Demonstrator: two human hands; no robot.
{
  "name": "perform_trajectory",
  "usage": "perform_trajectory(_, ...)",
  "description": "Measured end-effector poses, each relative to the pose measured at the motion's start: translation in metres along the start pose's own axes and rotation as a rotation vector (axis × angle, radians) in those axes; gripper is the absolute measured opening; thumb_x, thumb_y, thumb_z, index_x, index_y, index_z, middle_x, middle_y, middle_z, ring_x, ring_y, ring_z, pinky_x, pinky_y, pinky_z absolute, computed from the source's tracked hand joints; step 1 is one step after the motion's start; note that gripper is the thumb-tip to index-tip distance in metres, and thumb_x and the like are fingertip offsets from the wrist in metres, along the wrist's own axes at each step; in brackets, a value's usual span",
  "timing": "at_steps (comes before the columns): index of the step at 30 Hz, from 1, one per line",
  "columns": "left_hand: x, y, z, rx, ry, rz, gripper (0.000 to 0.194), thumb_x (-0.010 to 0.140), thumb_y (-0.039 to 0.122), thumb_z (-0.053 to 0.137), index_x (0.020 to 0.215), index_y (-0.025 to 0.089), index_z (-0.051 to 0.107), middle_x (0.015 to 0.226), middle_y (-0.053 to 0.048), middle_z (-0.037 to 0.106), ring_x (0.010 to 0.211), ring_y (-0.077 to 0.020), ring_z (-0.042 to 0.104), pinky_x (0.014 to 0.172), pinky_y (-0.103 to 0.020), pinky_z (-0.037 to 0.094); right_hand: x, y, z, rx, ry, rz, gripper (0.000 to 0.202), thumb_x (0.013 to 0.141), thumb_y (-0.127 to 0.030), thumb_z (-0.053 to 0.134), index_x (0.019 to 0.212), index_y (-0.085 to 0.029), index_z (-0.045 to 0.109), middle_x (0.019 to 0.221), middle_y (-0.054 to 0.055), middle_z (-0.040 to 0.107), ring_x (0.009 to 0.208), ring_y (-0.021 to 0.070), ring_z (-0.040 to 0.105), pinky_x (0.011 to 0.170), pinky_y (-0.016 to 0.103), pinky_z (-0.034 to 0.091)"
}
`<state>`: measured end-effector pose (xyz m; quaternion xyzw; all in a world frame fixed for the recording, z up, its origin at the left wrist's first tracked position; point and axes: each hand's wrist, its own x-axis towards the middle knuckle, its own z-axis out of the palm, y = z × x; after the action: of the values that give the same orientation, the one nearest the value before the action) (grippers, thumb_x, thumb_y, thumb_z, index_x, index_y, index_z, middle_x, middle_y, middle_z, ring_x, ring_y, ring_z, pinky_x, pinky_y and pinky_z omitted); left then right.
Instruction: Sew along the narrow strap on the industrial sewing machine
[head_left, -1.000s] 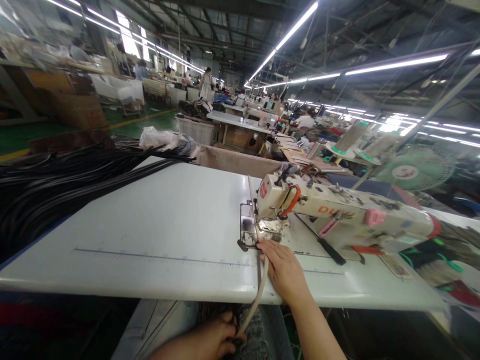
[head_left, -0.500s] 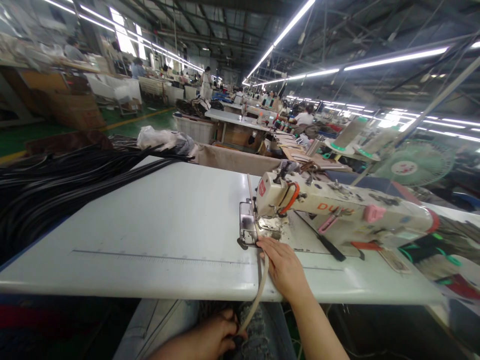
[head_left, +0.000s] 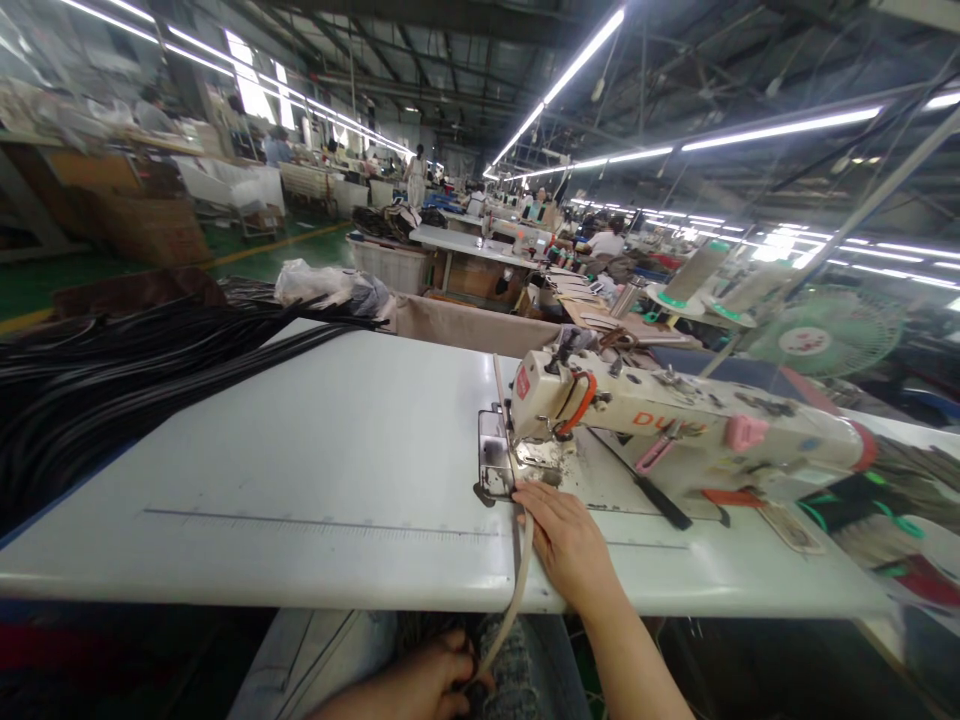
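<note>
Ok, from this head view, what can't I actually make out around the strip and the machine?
- Needle and presser foot: hidden under the sewing machine head.
- Left hand: cut by the bottom edge and below the table; its grip on the beige strip is unclear.
- Strip's lower end: lost at that hand.
- Brand lettering on the machine arm: partly covered.
- Right hand fingertips: pressure on the strip unreadable.

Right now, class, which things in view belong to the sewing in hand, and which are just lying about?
In use:
- pale narrow strip, pinched by the left hand below the table edge
- right hand, pressing the strip flat
- cream sewing machine
- white worktable

Lying about:
- black strap pile
- clear plastic bag
- green fan
</note>
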<state>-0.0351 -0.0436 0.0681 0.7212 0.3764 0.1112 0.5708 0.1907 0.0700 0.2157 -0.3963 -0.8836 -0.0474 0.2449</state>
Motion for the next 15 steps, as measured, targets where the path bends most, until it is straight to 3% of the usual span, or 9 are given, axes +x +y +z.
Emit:
perform_trajectory(7, 0.004, 0.002, -0.005, 0.108, 0.001, 0.036, 0.075, 0.083, 0.002, 0.059, 0.152, 0.032, 0.053, 0.156, -0.010, 0.052, 0.148, -0.0274, 0.049, 0.128, -0.041, 0.035, 0.000, 0.000, 0.000, -0.010, 0.007, -0.007, 0.032, 0.108, -0.025, 0.052, 0.134, -0.024, 0.070, 0.135, 0.011, 0.073, 0.128, 0.0263, 0.068, 0.104, 0.047, 0.059)
perform_trajectory(15, 0.017, -0.028, 0.007, 0.219, 0.051, 0.108, 0.067, 0.081, 0.003, 0.058, 0.140, 0.035, 0.064, 0.138, -0.009, 0.061, 0.132, -0.0292, 0.060, 0.116, -0.042, 0.049, 0.001, -0.002, -0.001, -0.032, 0.010, -0.003, 0.032, 0.109, -0.026, 0.051, 0.135, -0.024, 0.069, 0.135, 0.010, 0.073, 0.126, 0.0260, 0.068, 0.103, 0.046, 0.059)
